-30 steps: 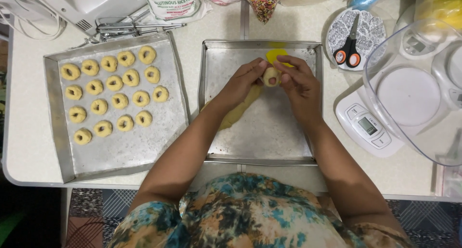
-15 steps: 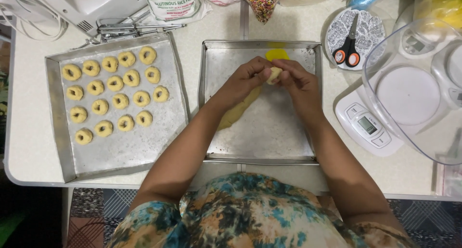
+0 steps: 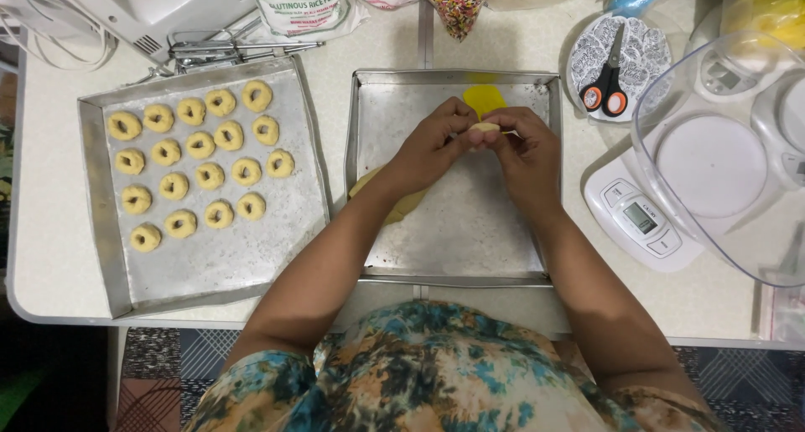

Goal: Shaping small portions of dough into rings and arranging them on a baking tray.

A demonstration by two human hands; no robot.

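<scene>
Centrally, left hand [image 3: 432, 147], right hand [image 3: 524, 151] pinch dough piece [image 3: 485, 128] above tray [image 3: 453, 256]; rims well apart.

We see two metal trays, the middle tray [image 3: 537, 256] dull, scratched and floury, the left tray [image 3: 277, 256] equally matt; the dough piece [image 3: 485, 127] between our fingers looks soft and smooth, the scale bowl [image 3: 671, 147] is clear glossy plastic, the tabletop [image 3: 50, 256] smooth and pale

A tray of dough rings [image 3: 191, 168] lies left of the middle tray [image 3: 470, 231], with a scale [image 3: 641, 218] to its right.
</scene>
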